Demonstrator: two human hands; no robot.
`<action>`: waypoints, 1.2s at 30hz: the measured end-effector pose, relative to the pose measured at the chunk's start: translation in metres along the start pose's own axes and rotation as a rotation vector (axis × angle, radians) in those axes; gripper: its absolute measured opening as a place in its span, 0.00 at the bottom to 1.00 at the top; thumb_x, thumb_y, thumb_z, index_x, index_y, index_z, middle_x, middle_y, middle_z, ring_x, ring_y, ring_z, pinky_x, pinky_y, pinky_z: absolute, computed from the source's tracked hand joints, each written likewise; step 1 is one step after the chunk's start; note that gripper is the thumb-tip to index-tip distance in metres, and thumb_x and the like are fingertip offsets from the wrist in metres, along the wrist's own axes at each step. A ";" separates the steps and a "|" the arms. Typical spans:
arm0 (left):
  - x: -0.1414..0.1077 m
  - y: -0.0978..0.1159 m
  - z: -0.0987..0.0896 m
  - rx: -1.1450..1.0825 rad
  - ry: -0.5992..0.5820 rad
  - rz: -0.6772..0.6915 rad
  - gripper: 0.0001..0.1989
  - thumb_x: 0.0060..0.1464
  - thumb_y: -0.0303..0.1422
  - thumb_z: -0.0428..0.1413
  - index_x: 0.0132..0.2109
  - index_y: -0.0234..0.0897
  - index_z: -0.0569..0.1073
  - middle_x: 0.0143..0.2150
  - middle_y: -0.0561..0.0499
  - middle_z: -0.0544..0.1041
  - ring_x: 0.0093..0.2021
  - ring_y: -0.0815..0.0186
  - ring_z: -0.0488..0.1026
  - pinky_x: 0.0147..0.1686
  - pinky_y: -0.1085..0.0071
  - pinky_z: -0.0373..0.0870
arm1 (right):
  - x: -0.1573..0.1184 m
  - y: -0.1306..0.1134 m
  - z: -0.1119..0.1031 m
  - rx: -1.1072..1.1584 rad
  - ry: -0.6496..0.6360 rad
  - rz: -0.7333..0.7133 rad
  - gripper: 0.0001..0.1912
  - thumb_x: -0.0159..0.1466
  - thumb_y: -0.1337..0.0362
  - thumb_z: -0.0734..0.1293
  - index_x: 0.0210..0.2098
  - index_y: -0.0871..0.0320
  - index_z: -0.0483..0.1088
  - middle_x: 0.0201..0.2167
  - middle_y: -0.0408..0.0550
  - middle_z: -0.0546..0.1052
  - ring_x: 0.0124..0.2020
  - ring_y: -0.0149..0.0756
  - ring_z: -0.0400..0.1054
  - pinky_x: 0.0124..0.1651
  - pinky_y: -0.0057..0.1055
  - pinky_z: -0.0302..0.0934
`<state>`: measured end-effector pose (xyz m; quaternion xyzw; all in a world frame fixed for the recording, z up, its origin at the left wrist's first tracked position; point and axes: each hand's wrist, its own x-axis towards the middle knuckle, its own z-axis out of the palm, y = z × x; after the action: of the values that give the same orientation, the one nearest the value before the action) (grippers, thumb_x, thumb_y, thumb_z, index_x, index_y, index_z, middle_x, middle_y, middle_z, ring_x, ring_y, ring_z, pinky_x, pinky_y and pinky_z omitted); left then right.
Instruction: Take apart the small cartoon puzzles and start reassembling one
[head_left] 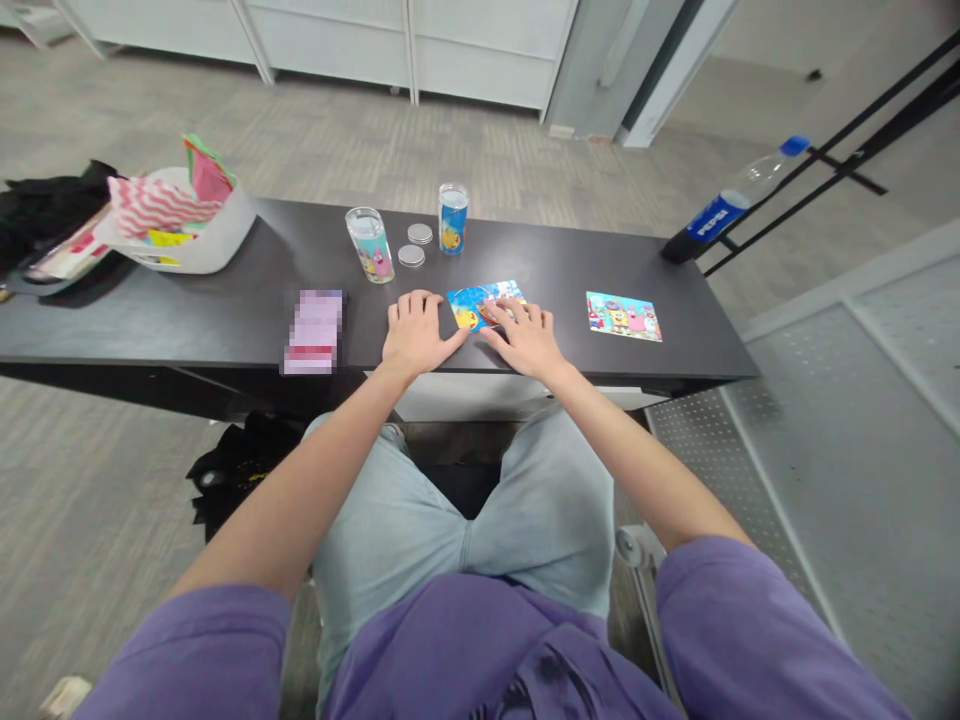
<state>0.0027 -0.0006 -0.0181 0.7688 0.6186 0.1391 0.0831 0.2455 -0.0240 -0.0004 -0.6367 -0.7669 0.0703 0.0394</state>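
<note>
Blue picture card (pixel 480 294), frame center: partly hidden under right hand (pixel 529 338). Left hand (pixel 415 332) beside it. All fingers spread, unclenched. Pink item (pixel 313 330) left of center pixelated.

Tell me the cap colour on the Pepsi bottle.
The cap is blue, best seen in the head view.

Dark table (pixel 562 275) | blue card (pixel 480 294) lying flat | two jars (pixel 373 250) behind blue card, leftward | two lids (pixel 411 256) behind it, leftward, flat | blurred purple item (pixel 315 325) left of it | white tub (pixel 225 238) far left of it | second card (pixel 624 316) right of it | bottle (pixel 709 228) farther right of it, further back
</note>
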 end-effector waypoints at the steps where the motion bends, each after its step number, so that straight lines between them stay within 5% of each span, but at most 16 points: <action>1: 0.000 0.000 -0.001 -0.004 -0.007 -0.007 0.40 0.81 0.54 0.64 0.85 0.31 0.76 0.86 0.24 0.76 0.87 0.27 0.69 0.87 0.39 0.68 | 0.000 0.001 0.001 0.024 0.030 0.027 0.40 0.94 0.40 0.55 0.97 0.44 0.67 0.96 0.52 0.68 0.89 0.70 0.64 0.89 0.65 0.60; 5: 0.007 0.000 -0.007 -0.080 -0.045 -0.075 0.45 0.81 0.58 0.62 0.89 0.35 0.73 0.89 0.27 0.73 0.89 0.29 0.66 0.89 0.41 0.65 | 0.006 0.007 0.004 0.133 0.140 0.150 0.40 0.94 0.45 0.53 0.95 0.51 0.69 0.91 0.59 0.74 0.88 0.69 0.66 0.89 0.63 0.61; 9: 0.027 0.005 -0.013 -0.140 -0.099 -0.150 0.41 0.78 0.59 0.67 0.86 0.47 0.77 0.90 0.34 0.72 0.91 0.30 0.64 0.90 0.40 0.62 | 0.008 0.006 0.003 0.162 0.136 0.109 0.40 0.94 0.45 0.53 0.92 0.54 0.73 0.90 0.61 0.76 0.88 0.71 0.67 0.89 0.65 0.60; 15: 0.067 0.017 -0.017 -0.160 -0.190 -0.230 0.38 0.63 0.51 0.84 0.72 0.47 0.82 0.84 0.34 0.77 0.87 0.29 0.71 0.84 0.43 0.71 | 0.007 0.003 0.002 0.192 0.141 0.118 0.40 0.93 0.45 0.53 0.91 0.57 0.75 0.90 0.62 0.76 0.87 0.72 0.68 0.87 0.67 0.62; 19: 0.082 0.021 -0.020 -0.186 -0.243 -0.261 0.42 0.58 0.45 0.89 0.71 0.41 0.81 0.81 0.32 0.82 0.81 0.34 0.80 0.78 0.49 0.78 | 0.008 0.003 0.003 0.192 0.133 0.120 0.41 0.93 0.44 0.54 0.91 0.59 0.74 0.90 0.63 0.75 0.87 0.72 0.67 0.88 0.66 0.61; 23: 0.087 0.023 -0.021 -0.205 -0.271 -0.223 0.42 0.69 0.38 0.86 0.78 0.30 0.78 0.77 0.31 0.86 0.74 0.47 0.84 0.76 0.51 0.82 | 0.009 0.003 0.003 0.193 0.137 0.123 0.40 0.93 0.44 0.55 0.91 0.60 0.74 0.90 0.64 0.76 0.87 0.72 0.67 0.88 0.64 0.61; 29: 0.093 0.021 -0.019 -0.166 -0.298 -0.180 0.25 0.85 0.46 0.73 0.77 0.41 0.84 0.76 0.38 0.85 0.69 0.45 0.88 0.68 0.42 0.92 | 0.011 0.005 0.008 0.202 0.158 0.114 0.40 0.93 0.44 0.54 0.89 0.60 0.75 0.89 0.65 0.77 0.86 0.73 0.68 0.87 0.66 0.62; 36: 0.103 0.018 -0.013 -0.213 -0.261 -0.182 0.18 0.59 0.35 0.85 0.51 0.45 0.89 0.55 0.44 0.95 0.63 0.41 0.92 0.67 0.55 0.86 | 0.012 0.004 0.008 0.197 0.159 0.114 0.38 0.94 0.46 0.57 0.89 0.62 0.75 0.89 0.65 0.76 0.87 0.72 0.68 0.87 0.63 0.62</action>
<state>0.0354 0.0958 0.0106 0.7080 0.6513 0.0950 0.2558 0.2463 -0.0120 -0.0098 -0.6760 -0.7132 0.0969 0.1584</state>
